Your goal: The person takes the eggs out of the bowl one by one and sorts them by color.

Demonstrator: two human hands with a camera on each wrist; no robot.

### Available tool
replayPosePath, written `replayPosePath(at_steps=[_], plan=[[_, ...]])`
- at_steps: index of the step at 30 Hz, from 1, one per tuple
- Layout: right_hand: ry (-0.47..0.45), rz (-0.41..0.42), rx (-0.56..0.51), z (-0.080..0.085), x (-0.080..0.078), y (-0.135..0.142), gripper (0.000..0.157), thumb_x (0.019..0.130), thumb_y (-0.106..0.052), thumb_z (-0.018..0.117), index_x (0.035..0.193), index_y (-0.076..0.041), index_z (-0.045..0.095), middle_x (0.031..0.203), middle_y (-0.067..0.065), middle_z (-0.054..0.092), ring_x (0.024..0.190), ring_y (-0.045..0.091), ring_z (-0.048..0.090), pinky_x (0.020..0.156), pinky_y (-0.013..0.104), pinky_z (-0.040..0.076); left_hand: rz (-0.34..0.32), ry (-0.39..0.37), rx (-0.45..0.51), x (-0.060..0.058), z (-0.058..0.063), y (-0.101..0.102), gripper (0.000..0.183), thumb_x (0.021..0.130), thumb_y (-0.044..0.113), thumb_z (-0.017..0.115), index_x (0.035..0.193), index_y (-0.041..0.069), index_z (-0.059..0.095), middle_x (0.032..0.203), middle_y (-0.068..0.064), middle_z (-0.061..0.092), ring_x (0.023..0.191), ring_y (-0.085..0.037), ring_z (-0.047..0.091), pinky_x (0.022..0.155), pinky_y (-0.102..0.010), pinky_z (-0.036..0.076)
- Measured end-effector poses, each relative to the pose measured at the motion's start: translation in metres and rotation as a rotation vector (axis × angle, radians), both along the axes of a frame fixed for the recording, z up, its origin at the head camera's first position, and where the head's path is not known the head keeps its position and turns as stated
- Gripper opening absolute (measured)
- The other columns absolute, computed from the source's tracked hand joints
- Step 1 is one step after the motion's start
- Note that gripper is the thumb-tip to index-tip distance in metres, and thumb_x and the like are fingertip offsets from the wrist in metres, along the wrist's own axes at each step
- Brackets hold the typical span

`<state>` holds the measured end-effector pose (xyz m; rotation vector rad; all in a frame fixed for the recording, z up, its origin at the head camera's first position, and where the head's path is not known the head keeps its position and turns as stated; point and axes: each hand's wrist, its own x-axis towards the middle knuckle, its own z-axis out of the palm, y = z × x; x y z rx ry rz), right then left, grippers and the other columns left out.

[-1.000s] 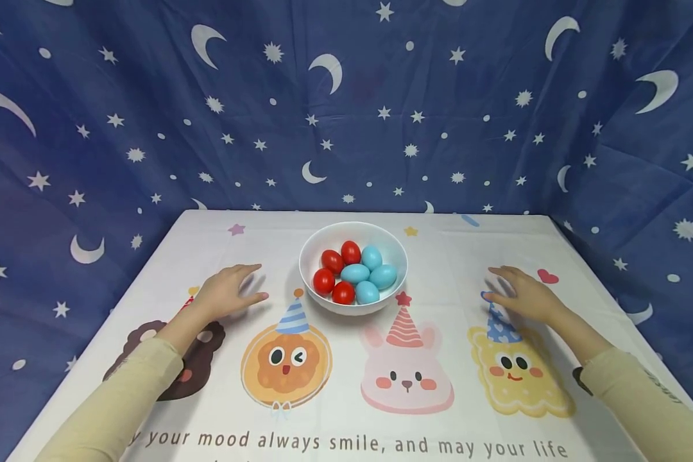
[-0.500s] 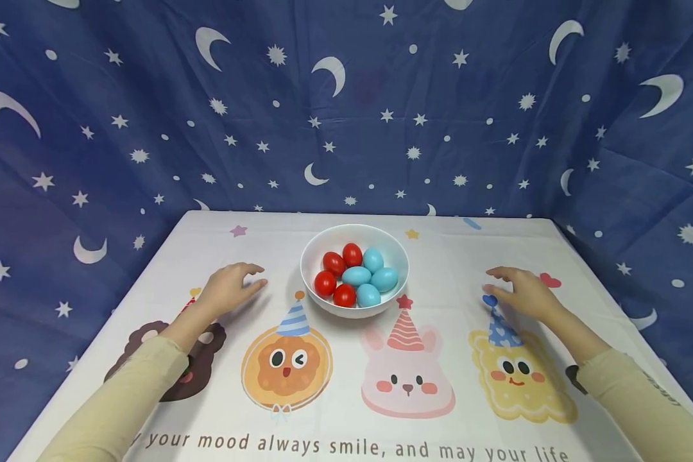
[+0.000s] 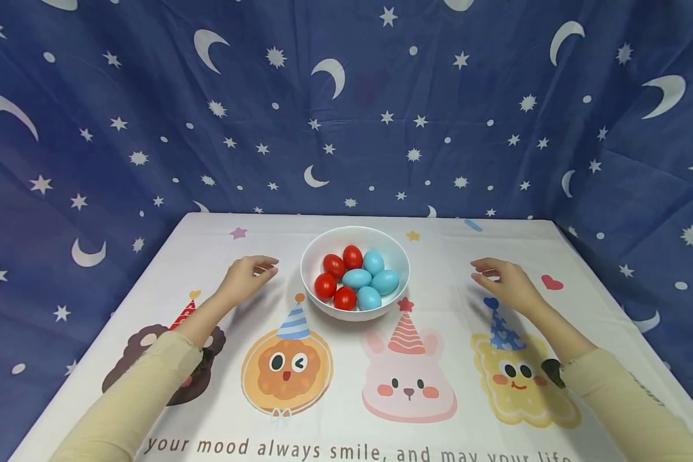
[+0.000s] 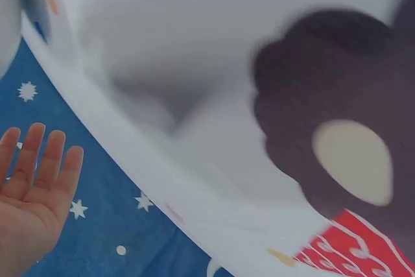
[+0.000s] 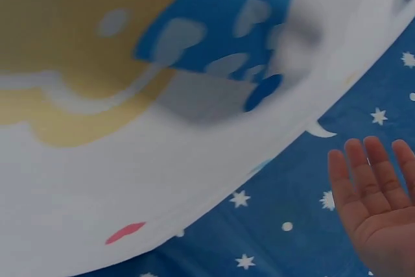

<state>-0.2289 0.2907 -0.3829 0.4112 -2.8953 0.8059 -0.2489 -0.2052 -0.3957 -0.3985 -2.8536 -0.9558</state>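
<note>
Head view: fingers (image 3: pixel 262 260) point toward the bowl (image 3: pixel 392 254).

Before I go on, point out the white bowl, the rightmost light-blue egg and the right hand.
White bowl (image 3: pixel 330 244): head view, on its bare inner back wall.
Rightmost light-blue egg (image 3: pixel 385 282): head view, on the middle of its upper surface.
Right hand (image 3: pixel 511 284): head view, on the middle of the hand.

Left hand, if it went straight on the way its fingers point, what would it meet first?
Probably the white bowl: the left hand points toward it, though its height is unclear, so it might pass above.
</note>
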Motion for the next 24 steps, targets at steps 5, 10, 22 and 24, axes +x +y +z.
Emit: replayPosePath(at_steps=[5,10,22,24], plan=[[0.012,0.005,-0.048,0.004,-0.002,-0.009,0.033,0.093,-0.013,0.060,0.119,0.007,0.058,0.107,0.026,0.065,0.098,0.044,0.063,0.084,0.055,0.056,0.004,-0.026,0.102,-0.004,0.004,0.009,0.031,0.094,0.014,0.057,0.119,-0.004,0.061,0.110,-0.023,0.066,0.097,-0.038,0.065,0.085,-0.048,0.057],[0.009,0.004,-0.100,0.012,-0.004,-0.017,0.033,0.094,-0.014,0.059,0.120,0.006,0.058,0.107,0.026,0.065,0.098,0.042,0.063,0.084,0.054,0.056,0.027,-0.055,0.167,-0.008,0.008,0.016,0.031,0.094,0.014,0.056,0.119,-0.004,0.061,0.113,-0.024,0.064,0.100,-0.038,0.063,0.087,-0.046,0.057],[-0.005,0.023,-0.180,0.028,-0.006,-0.046,0.032,0.092,-0.010,0.061,0.120,0.004,0.058,0.112,0.025,0.064,0.100,0.039,0.063,0.087,0.053,0.056,0.141,-0.378,0.420,-0.013,0.021,0.032,0.039,0.097,0.018,0.051,0.132,-0.001,0.052,0.131,-0.022,0.054,0.116,-0.036,0.057,0.087,-0.035,0.059],[-0.013,0.033,-0.185,0.032,-0.006,-0.051,0.032,0.091,-0.009,0.061,0.120,0.004,0.058,0.114,0.025,0.063,0.101,0.039,0.063,0.088,0.052,0.056,0.167,-0.439,0.469,-0.013,0.024,0.035,0.041,0.097,0.018,0.051,0.134,0.001,0.051,0.134,-0.020,0.052,0.119,-0.035,0.055,0.087,-0.033,0.059]])
